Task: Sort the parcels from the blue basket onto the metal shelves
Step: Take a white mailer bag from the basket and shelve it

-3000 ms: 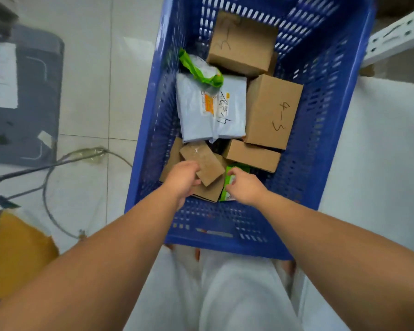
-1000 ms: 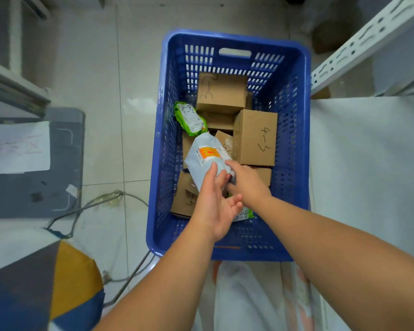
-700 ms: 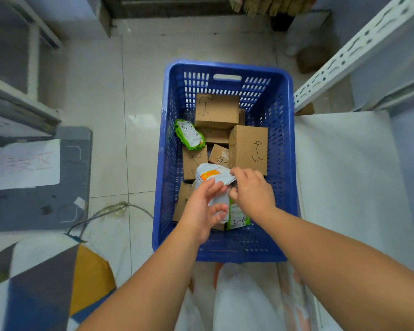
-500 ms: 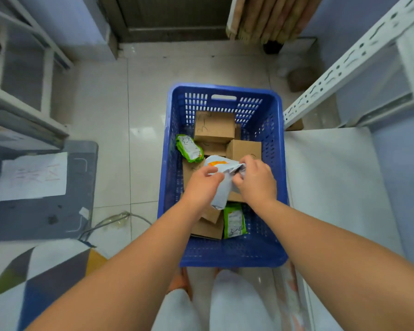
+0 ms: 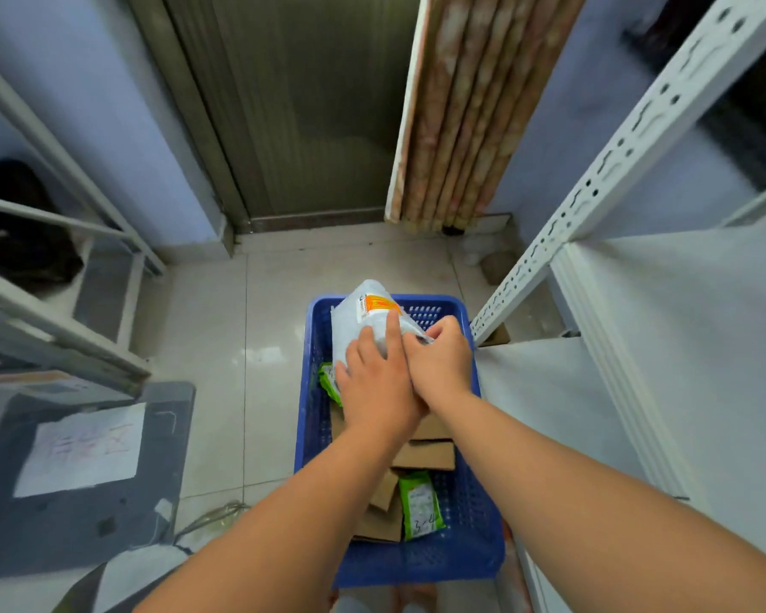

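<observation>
– While the white soft plastic mailer with an orange label [image 5: 363, 320] is held above the far end of the blue perforated plastic basket [image 5: 416, 564], what could go wrong?
– Note the left hand [image 5: 374, 382] lying over its face, fingers bent round its edge; the right hand [image 5: 438, 365] pinches one corner fold. Both grips are closed on the mailer. Judged risks: slick film slips from the pinch and the limp bag drops back into the basket; swung toward the white slotted metal shelf [image 5: 602, 188] right of the basket, it may snag the upright.
– Counts?
– One mailer, one basket, two hands. Inside the basket: two green plastic pouches [image 5: 419, 504], one at its left wall, one toward its near end; at least three brown cardboard boxes [image 5: 425, 455], others hidden under the forearms. One grey metal shelf [image 5: 63, 347] stands left of the basket.
</observation>
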Demonstrator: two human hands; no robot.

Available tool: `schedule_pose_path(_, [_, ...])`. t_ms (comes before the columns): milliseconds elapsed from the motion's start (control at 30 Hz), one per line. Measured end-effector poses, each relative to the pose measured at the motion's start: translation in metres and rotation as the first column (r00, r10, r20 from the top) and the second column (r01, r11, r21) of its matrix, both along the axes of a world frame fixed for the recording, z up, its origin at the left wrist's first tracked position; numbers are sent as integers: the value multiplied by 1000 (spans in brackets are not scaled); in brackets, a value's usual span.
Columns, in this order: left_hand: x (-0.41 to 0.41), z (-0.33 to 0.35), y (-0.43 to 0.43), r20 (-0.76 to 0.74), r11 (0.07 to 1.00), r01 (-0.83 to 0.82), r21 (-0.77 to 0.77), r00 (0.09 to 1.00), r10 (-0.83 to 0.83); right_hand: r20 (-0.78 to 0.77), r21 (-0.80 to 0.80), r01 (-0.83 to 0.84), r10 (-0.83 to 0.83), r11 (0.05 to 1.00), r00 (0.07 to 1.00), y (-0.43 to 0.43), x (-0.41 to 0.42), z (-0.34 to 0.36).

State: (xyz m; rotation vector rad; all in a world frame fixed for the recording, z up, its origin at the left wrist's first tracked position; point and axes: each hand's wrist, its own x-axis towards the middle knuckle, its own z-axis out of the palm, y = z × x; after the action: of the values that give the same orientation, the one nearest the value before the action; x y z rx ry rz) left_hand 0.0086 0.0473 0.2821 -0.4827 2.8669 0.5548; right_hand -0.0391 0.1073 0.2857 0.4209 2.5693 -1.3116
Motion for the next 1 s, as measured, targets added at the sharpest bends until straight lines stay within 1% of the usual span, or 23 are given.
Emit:
schedule_pose_path(33, [-4, 13, 2, -32, 999, 10, -51, 999, -12, 18, -48, 46, -45, 998, 999, 2, -3, 14])
schedule_pose_path(100, [-12, 39, 4, -81, 991, 33, -126, 996, -44, 39, -77, 94, -92, 993, 995, 8, -8, 40])
schedule_pose_path(200, [-25, 73, 9, -148, 975, 94, -201, 981, -126, 25, -75, 79, -77, 994, 997, 20, -15, 76])
schedule_pose_path(300, [-37, 97, 14, -196, 963, 125, -239, 965, -174, -25, -123, -14, 11, 992, 1000, 40, -19, 107])
schedule_pose_path(333, [-39, 106, 14, -207, 963, 119, -240, 963, -170, -51, -145, -81, 75, 986, 996, 48, -21, 115])
schedule_pose_path(367, [-41, 115, 14, -212, 963, 126, -238, 961, -178, -76, -134, -165, 156, 977, 985, 59, -21, 125])
schedule_pose_path(400, [-43, 123, 14, -212, 960, 154, -235, 955, -205, -93, -81, -253, 246, 964, 965, 71, -23, 133])
schedule_pose_path(433, [-43, 132, 14, -210, 954, 199, -226, 946, -247, -101, 8, -348, 347, 937, 932, 86, -25, 137])
schedule_pose_path(500, [-44, 146, 16, -222, 931, 311, -188, 910, -349, -64, 236, -498, 525, 834, 849, 115, -33, 144])
schedule_pose_path(567, [-46, 158, 19, -242, 887, 433, -159, 855, -460, 1, 491, -556, 637, 671, 771, 141, -40, 148])
schedule_pose_path(600, [-46, 163, 22, -250, 856, 491, -158, 819, -516, 21, 584, -551, 668, 596, 744, 152, -43, 149])
schedule_pose_path(633, [-47, 168, 24, -256, 822, 544, -168, 781, -569, 33, 643, -540, 684, 543, 728, 161, -44, 153])
schedule_pose_path(733, [-45, 177, 29, -261, 684, 682, -258, 633, -729, 45, 706, -530, 717, 470, 695, 184, -43, 158])
schedule_pose_path(800, [-45, 177, 30, -278, 578, 748, -327, 508, -815, 89, 742, -547, 751, 388, 654, 192, -36, 162])
schedule_pose_path(833, [-45, 178, 28, -287, 543, 770, -335, 466, -837, 110, 750, -557, 762, 358, 639, 194, -31, 164])
schedule_pose_path(900, [-45, 179, 23, -300, 501, 805, -317, 417, -858, 121, 743, -567, 762, 355, 636, 195, -21, 167])
schedule_pose_path(1000, [-48, 181, 16, -308, 453, 842, -293, 365, -879, 82, 751, -529, 738, 396, 670, 196, -9, 168])
